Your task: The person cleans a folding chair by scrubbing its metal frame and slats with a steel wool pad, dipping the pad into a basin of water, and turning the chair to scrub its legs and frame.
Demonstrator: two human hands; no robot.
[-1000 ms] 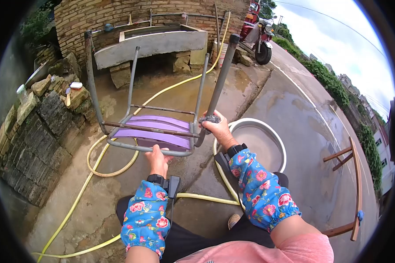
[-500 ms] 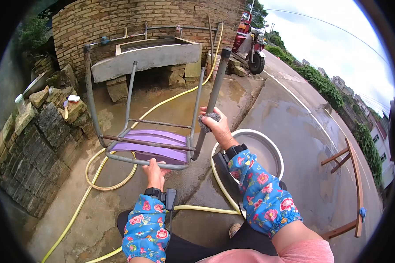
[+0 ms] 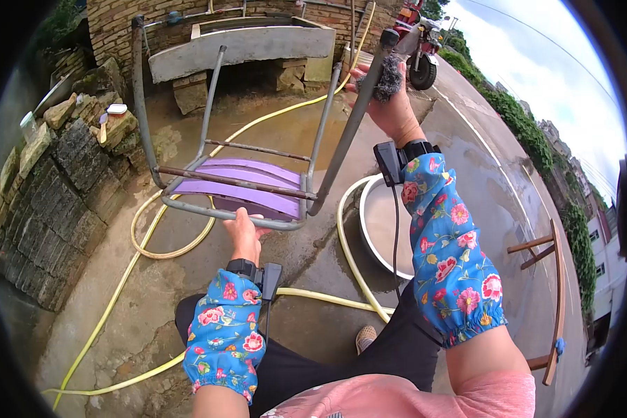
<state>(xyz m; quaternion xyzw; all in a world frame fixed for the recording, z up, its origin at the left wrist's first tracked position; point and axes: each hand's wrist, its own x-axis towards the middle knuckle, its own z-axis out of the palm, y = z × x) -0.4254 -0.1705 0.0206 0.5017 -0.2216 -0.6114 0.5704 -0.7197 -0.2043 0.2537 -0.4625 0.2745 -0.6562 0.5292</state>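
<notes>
An upturned metal chair (image 3: 240, 222) with a purple slatted seat (image 3: 251, 182) has its grey legs pointing up. My left hand (image 3: 244, 233) is closed round the lower frame tube, at the near edge of the seat. My right hand (image 3: 391, 104) is near the top of the right leg (image 3: 359, 115), with a grey scouring pad (image 3: 389, 79) between its palm and the tube; its fingers reach behind the leg. Below my right forearm, a round basin (image 3: 383, 226) of cloudy water stands on the ground, partly hidden by the sleeve.
A yellow hose (image 3: 327, 297) runs and loops over the wet concrete. Behind the chair is a stone trough (image 3: 244, 54) by a brick wall. Stacked stones (image 3: 83, 160) stand at left, a wooden frame (image 3: 559, 299) at right, a red motor tricycle (image 3: 414, 42) at the back.
My right hand has moved up the chair leg with the scouring pad, from near the seat to near the leg's top. My left hand keeps its hold on the frame.
</notes>
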